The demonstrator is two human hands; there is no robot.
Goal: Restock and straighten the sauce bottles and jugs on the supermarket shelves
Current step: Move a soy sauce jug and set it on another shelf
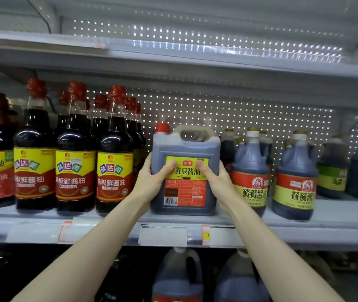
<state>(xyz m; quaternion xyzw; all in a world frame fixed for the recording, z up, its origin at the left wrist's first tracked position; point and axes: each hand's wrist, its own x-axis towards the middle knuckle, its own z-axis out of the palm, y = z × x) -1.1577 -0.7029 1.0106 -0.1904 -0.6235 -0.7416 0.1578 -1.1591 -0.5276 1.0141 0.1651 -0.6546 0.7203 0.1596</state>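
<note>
The person stands before the grey metal shelf (pixel 337 212) and holds a square plastic jug (pixel 186 147) of dark soy sauce, with a red screw cap and a moulded handle on top. The jug is in the middle of the shelf, near the front edge, and its base seems to rest on the shelf board. It stands upright, with the yellow and red label to the front. On its left is a row of tall dark glass bottles (pixel 114 162) with red caps. On its right are round-shouldered dark jugs (pixel 250 171) with white and gold caps.

The left hand (pixel 151 182) grips the left side of the jug and the right hand (pixel 217 182) grips the right side. Both thumbs press on the front label. The other fingers go around the side walls and I cannot see them.

The jug is filled nearly to the shoulder, so I judge it heavy, and the liquid can swing when it is turned. The plastic walls look smooth and probably give a little under pressure, so a grip on the sides alone may slip. For lifting, the top handle or a palm under the base is safer. For a small turn on the shelf, the two sides are enough. The glass bottles beside it are fragile, so the jug should not knock them.
</note>
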